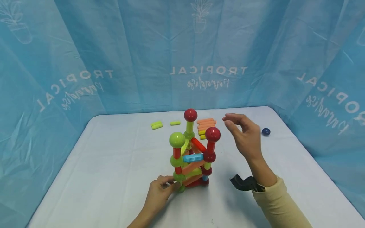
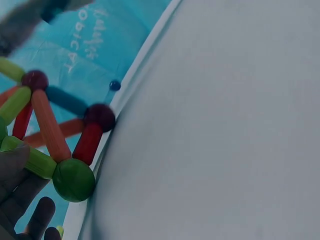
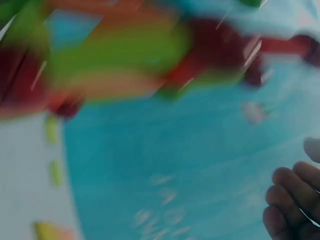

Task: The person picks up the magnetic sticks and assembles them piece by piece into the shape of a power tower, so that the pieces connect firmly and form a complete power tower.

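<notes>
A tower of coloured rods and balls (image 1: 193,157) stands on the white table, with two red balls and one green ball topping its posts. Low on its near left post, my left hand (image 1: 159,191) pinches the tower between thumb and fingers. Seen from the left wrist, those fingers (image 2: 15,165) lie at a light green rod (image 2: 37,162) beside a green ball (image 2: 74,180). Raised to the right of the tower is my right hand (image 1: 245,136), fingers loosely bent and nothing visible in them. The right wrist view shows the tower (image 3: 125,55) blurred, apart from that hand.
Behind the tower lie several orange rods (image 1: 206,121) and yellow rods (image 1: 202,132). Light green rods (image 1: 157,126) rest farther left at the back. A dark blue ball (image 1: 266,131) sits near the right edge. Blue printed curtains (image 1: 182,53) surround the table (image 1: 114,164).
</notes>
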Demonstrator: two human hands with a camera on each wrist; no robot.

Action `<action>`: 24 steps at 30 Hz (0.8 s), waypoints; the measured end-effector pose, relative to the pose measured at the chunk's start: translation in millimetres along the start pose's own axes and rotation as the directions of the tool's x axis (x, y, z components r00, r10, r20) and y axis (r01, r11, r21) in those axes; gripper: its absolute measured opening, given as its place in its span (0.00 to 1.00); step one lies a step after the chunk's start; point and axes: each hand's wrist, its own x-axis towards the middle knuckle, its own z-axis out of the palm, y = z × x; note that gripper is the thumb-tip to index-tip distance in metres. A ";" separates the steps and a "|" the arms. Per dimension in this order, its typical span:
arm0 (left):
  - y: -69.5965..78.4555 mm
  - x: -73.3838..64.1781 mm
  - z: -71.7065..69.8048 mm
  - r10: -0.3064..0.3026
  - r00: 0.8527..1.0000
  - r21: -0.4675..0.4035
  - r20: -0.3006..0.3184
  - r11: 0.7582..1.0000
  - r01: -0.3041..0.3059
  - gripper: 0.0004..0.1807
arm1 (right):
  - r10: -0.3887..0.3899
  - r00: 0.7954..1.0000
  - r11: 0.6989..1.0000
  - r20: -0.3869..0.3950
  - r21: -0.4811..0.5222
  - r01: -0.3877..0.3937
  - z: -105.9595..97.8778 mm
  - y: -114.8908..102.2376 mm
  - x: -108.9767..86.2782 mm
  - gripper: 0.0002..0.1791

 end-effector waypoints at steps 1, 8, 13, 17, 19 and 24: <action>-1.1 0.4 -3.6 -0.003 1.000 -0.003 -0.012 1.000 0.002 0.07 | 0.032 0.998 0.998 0.048 -0.051 -0.029 5.9 16.1 1.7 0.12; -9.1 11.0 -17.6 -0.006 0.998 0.000 -0.059 1.000 0.006 0.06 | 0.335 0.885 0.893 0.324 -0.408 -0.188 44.8 115.2 6.1 0.18; -12.8 19.3 -19.1 -0.017 0.996 -0.004 -0.092 1.000 0.017 0.07 | 0.424 0.807 0.825 0.412 -0.543 -0.157 62.6 150.5 8.7 0.18; -14.4 22.4 -18.3 -0.020 0.994 -0.004 -0.105 1.000 0.020 0.07 | 0.415 0.781 0.783 0.466 -0.620 -0.047 70.6 163.4 7.1 0.17; -14.9 23.0 -18.0 -0.013 0.994 -0.005 -0.104 1.000 0.013 0.07 | 0.407 0.772 0.761 0.488 -0.649 0.008 72.3 166.7 5.5 0.15; -15.6 24.0 -18.3 -0.006 0.994 0.003 -0.106 1.000 0.006 0.06 | 0.412 0.745 0.723 0.524 -0.686 0.083 73.9 171.2 2.3 0.13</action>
